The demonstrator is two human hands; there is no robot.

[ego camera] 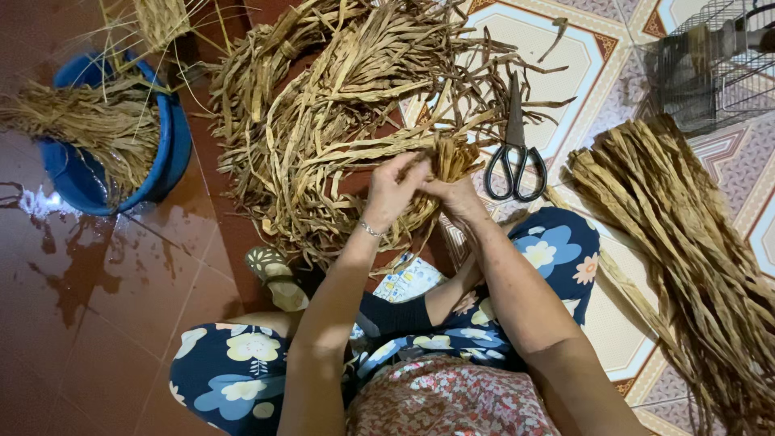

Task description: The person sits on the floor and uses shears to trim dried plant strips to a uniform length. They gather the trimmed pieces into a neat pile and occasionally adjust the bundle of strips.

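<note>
My left hand (393, 191) and my right hand (454, 192) meet at a small bunch of dried tan leaf strips (450, 159), both gripping its lower end. The bunch sticks up from my fingers at the near edge of a big loose pile of the same strips (339, 105) spread over the floor ahead. A thin bracelet circles my left wrist. Black-handled scissors (514, 153) lie shut on the patterned tile just right of my hands.
A blue basin (173, 145) with water and soaked straw stands at the left; the dark red floor around it is wet. A sorted bundle of long strips (694, 258) lies at the right. A wire cage (710, 64) sits at the top right. My knees in floral trousers frame the bottom.
</note>
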